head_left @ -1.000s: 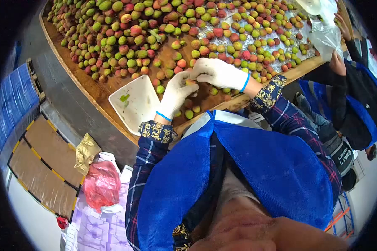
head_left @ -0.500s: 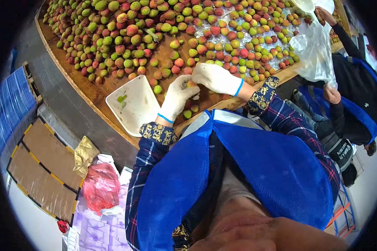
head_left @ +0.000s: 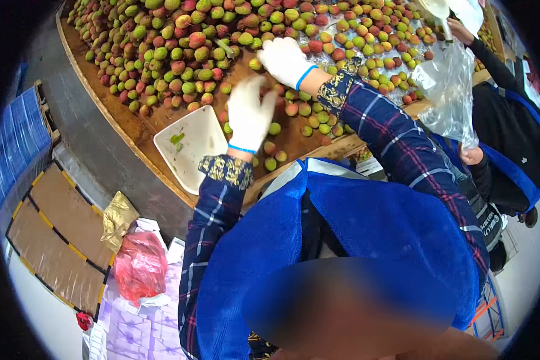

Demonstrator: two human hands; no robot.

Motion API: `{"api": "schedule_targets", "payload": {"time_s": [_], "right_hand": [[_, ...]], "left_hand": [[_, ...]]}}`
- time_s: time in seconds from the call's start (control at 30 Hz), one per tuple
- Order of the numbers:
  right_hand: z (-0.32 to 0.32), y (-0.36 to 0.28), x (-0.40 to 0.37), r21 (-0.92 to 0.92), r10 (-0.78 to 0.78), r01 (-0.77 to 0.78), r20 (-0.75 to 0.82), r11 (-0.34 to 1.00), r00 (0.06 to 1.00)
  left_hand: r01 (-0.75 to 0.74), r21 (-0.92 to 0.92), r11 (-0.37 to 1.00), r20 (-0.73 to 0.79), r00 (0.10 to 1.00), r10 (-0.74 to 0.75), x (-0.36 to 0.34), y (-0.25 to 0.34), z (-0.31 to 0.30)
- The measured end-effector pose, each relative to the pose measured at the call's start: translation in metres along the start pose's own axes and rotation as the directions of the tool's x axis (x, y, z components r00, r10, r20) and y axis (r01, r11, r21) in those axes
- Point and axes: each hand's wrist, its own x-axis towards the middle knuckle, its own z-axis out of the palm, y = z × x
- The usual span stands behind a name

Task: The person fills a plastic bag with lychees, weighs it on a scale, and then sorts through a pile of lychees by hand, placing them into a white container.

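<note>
Both my hands wear white gloves with blue cuffs. My left hand (head_left: 250, 114) is above the wooden table near the white tray, its fingers apart and somewhat blurred, with nothing seen in it. Farther forward, my right hand (head_left: 284, 62) reaches over the table beside the fruit, fingers pointing down; whether it touches or holds a fruit is hidden. Red and green lychee-like fruits (head_left: 162, 54) form a big heap at the back left. More of them (head_left: 366, 45) lie spread over clear plastic at the right. The white tray (head_left: 189, 147) holds a few green bits.
The table's wooden rim (head_left: 117, 143) curves along the left. At the right, a co-worker's hands hold a clear plastic bag (head_left: 453, 90) and a white scoop (head_left: 436, 8). A red plastic bag (head_left: 141, 264) and cardboard (head_left: 60, 222) are at the lower left.
My hands have moved apart. The right one went forward to the fruit, and the left one opened and rose slightly. The fruit previously between my fingers is no longer seen there.
</note>
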Motion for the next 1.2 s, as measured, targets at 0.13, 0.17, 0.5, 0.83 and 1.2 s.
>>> {"api": "schedule_targets", "payload": {"time_s": [0.13, 0.17, 0.5, 0.83, 1.2], "right_hand": [[-0.017, -0.008, -0.013, 0.162, -0.087, 0.094, -0.048, 0.982, 0.995], [-0.028, -0.012, -0.023, 0.260, -0.126, 0.137, -0.058, 0.956, 0.990], [-0.049, -0.047, -0.147, 0.730, 0.173, -0.218, 0.138, 0.647, 0.975], [-0.040, -0.037, -0.184, 0.802, 0.310, -0.566, 0.596, -0.191, 0.741], [-0.054, -0.002, -0.216, 0.570, 0.206, -0.127, 0.483, -0.812, 0.851]], "left_hand": [[-0.121, 0.125, 0.985, -0.180, 0.973, 0.143, 0.033, -0.022, 0.004], [-0.119, 0.118, 0.986, -0.179, 0.974, 0.140, 0.029, -0.025, 0.006], [0.828, -0.528, 0.190, 0.762, 0.560, -0.325, -0.038, 0.006, 0.013], [0.276, -0.266, 0.923, 0.369, 0.914, -0.167, -0.071, 0.021, 0.040], [-0.481, 0.461, 0.746, 0.369, 0.868, 0.332, 0.023, -0.023, 0.061]]}}
